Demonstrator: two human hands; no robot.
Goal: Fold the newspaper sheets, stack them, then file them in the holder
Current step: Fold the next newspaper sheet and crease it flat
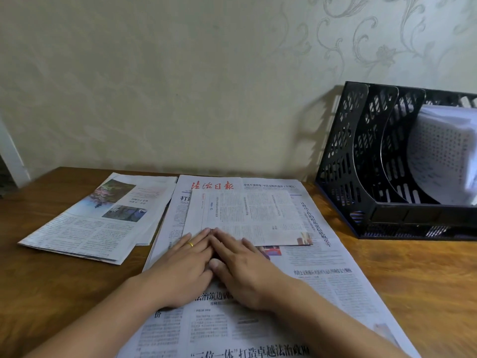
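Note:
A large newspaper sheet with a red masthead lies spread flat in the middle of the wooden table. On its upper part rests a smaller folded newspaper. My left hand, with a gold ring, and my right hand lie flat side by side, fingers together, pressing the near edge of the folded newspaper. Fingertips of both hands touch. A stack of folded newspapers lies to the left. The black mesh file holder stands at the right against the wall.
The holder has several slots; its rightmost visible slot holds white papers. A patterned wall rises right behind the table. A white frame edge shows at the far left. Bare wood lies in front of the holder.

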